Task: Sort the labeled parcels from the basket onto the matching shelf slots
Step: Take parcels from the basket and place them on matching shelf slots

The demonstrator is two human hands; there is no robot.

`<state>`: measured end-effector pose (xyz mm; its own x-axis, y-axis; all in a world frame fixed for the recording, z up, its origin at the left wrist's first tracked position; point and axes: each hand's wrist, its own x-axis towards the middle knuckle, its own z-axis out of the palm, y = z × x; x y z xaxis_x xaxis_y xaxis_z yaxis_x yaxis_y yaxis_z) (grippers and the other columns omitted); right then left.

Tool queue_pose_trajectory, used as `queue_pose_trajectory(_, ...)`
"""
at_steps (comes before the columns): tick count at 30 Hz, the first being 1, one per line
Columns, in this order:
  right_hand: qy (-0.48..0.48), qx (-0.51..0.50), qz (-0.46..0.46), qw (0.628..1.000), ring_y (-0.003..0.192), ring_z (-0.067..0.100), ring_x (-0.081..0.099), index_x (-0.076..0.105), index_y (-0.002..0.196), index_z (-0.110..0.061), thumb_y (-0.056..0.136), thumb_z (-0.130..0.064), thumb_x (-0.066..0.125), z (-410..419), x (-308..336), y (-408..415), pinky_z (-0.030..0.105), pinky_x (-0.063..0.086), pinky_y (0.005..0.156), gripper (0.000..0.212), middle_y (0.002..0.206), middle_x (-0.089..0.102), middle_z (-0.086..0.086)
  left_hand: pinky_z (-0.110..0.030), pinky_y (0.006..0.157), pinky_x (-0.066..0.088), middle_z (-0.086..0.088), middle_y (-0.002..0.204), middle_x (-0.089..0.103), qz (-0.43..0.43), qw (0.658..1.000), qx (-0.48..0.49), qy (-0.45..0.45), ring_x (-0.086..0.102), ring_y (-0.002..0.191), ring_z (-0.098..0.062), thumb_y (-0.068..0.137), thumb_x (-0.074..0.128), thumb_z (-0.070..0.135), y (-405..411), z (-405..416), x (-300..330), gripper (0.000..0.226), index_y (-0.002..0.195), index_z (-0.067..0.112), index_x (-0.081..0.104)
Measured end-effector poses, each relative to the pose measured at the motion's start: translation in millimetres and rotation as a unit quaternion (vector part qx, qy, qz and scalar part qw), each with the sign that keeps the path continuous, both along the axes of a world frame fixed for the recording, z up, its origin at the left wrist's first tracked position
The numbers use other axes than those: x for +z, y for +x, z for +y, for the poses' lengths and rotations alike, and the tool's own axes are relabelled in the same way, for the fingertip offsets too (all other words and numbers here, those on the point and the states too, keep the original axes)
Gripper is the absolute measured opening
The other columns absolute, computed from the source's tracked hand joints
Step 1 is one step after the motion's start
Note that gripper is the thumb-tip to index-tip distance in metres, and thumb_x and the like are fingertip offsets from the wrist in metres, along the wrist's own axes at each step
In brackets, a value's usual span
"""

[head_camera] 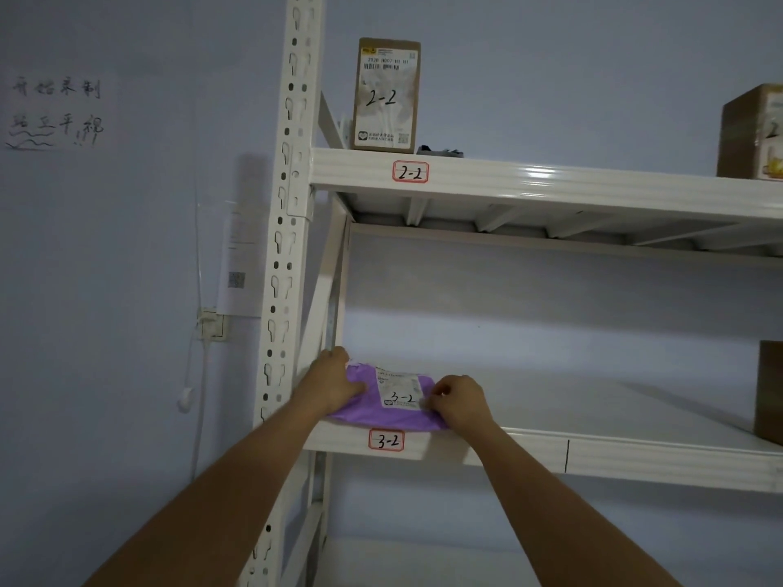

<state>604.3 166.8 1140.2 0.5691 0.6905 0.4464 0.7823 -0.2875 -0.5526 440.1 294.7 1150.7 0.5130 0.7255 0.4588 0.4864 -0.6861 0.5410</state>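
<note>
You are facing a white metal shelf rack (551,184) against a pale wall. At six o'clock in the view, a soft purple parcel (360,410) marked "3-2" lies flat at the front left of the lower shelf (635,455), directly above the red-edged tag (385,440) that also reads "3-2". That match is likely why it sits here: this looks like its proper slot.

Both of your hands are on it. Your left hand (332,385) rests on the parcel's left end, at nine o'clock of it, fingers curled over the far edge as if steadying it. Your right hand (459,400), at three o'clock of the parcel, has its fingers bent and bunched, pinching the right edge beside the paper label.

At twelve o'clock, one brown box (385,95) marked "2-2" stands upright on the upper shelf, above a tag (410,172) reading "2-2".

By count: one purple parcel, one full box, two more boxes cut off at three o'clock, two slot tags, two shelves. The basket is not in view.
</note>
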Motion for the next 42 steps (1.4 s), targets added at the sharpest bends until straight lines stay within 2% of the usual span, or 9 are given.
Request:
queue_pose_trajectory(3,0.005,0.043,-0.036,0.998,0.082,0.023,0.06,0.074,0.089,-0.005,0.083,-0.024,0.065,-6,-2,-4,0.03,0.046,0.071,0.022,0.095,0.068,0.011,-0.034,0.094,0.044,-0.003,0.116,0.054,0.009,0.997,-0.049,0.055,0.053,0.107,-0.02,0.084,0.066,0.035,-10,-4,-1,0.036,0.113,0.016,0.06)
queue_pose_trajectory(7,-0.08,0.081,-0.081,0.99,0.098,0.022,0.06,0.072,0.101,-0.02,0.087,-0.041,0.057,-14,-2,-11,0.035,0.05,0.084,0.029,0.109,0.066,0.004,-0.03,0.088,0.046,0.003,0.102,0.065,0.132,0.98,-0.144,0.036,0.059,0.098,-0.016,0.087,0.059,0.046,-24,-20,2,0.031,0.105,0.023,0.069)
queue_pose_trajectory(11,-0.169,0.073,-0.111,0.977,0.1,0.022,0.059,0.068,0.113,-0.023,0.093,-0.047,0.044,-15,-1,-15,0.036,0.05,0.086,0.04,0.114,0.066,0.005,-0.033,0.102,0.039,-0.001,0.137,0.052,0.228,0.966,-0.122,0.021,0.05,0.12,-0.019,0.087,0.047,0.062,-21,-26,6,0.058,0.133,0.026,0.053)
queue_pose_trajectory(14,-0.184,0.072,-0.104,0.975,0.102,0.023,0.058,0.066,0.112,-0.021,0.094,-0.046,0.04,-11,-1,-16,0.036,0.049,0.088,0.041,0.116,0.064,0.006,-0.035,0.106,0.036,-0.004,0.147,0.041,0.261,0.961,-0.087,0.032,0.044,0.128,-0.023,0.085,0.042,0.068,-10,-25,1,0.071,0.143,0.026,0.038)
queue_pose_trajectory(20,-0.108,0.039,-0.159,0.981,0.098,0.028,0.059,0.067,0.101,-0.012,0.091,-0.036,0.043,-14,0,-17,0.038,0.048,0.088,0.036,0.108,0.062,0.011,-0.025,0.077,0.043,-0.004,0.112,0.064,0.155,0.976,-0.038,0.148,0.058,0.094,-0.017,0.088,0.05,0.056,-12,-29,-9,0.048,0.117,0.02,0.061)
queue_pose_trajectory(25,0.006,0.053,-0.199,0.979,0.098,0.027,0.055,0.067,0.098,-0.007,0.092,-0.026,0.045,-28,-3,-31,0.03,0.041,0.072,0.03,0.104,0.056,0.011,-0.028,0.07,0.043,-0.005,0.091,0.065,0.02,0.978,0.019,0.204,0.059,0.088,-0.021,0.091,0.054,0.03,-49,-46,-20,0.021,0.086,0.011,0.064)
queue_pose_trajectory(29,0.036,0.091,-0.184,0.978,0.089,0.032,0.059,0.065,0.085,-0.006,0.092,-0.024,0.045,-31,-11,-63,0.029,0.039,0.066,0.028,0.098,0.061,0.014,-0.028,0.065,0.04,-0.008,0.085,0.064,0.034,0.979,0.091,0.177,0.059,0.079,-0.024,0.092,0.05,0.029,-91,-64,-27,0.021,0.074,0.017,0.052)
queue_pose_trajectory(35,-0.048,0.246,-0.141,0.958,0.089,0.034,0.06,0.059,0.078,-0.012,0.089,-0.025,0.05,-18,-69,-138,0.034,0.044,0.071,0.019,0.088,0.063,0.015,-0.032,0.08,0.043,-0.009,0.104,0.062,0.23,0.959,0.157,0.058,0.058,0.093,-0.026,0.093,0.047,0.036,-172,-88,-74,0.03,0.102,0.011,0.063)
queue_pose_trajectory(42,-0.252,0.398,-0.069,0.879,0.111,0.027,0.054,0.055,0.122,-0.008,0.093,-0.03,0.052,9,-201,-242,0.031,0.042,0.087,0.037,0.125,0.056,0.014,-0.036,0.088,0.046,-0.009,0.116,0.061,0.347,0.897,0.243,-0.129,0.057,0.104,-0.028,0.094,0.046,0.038,-308,-122,-206,0.035,0.112,0.014,0.062)
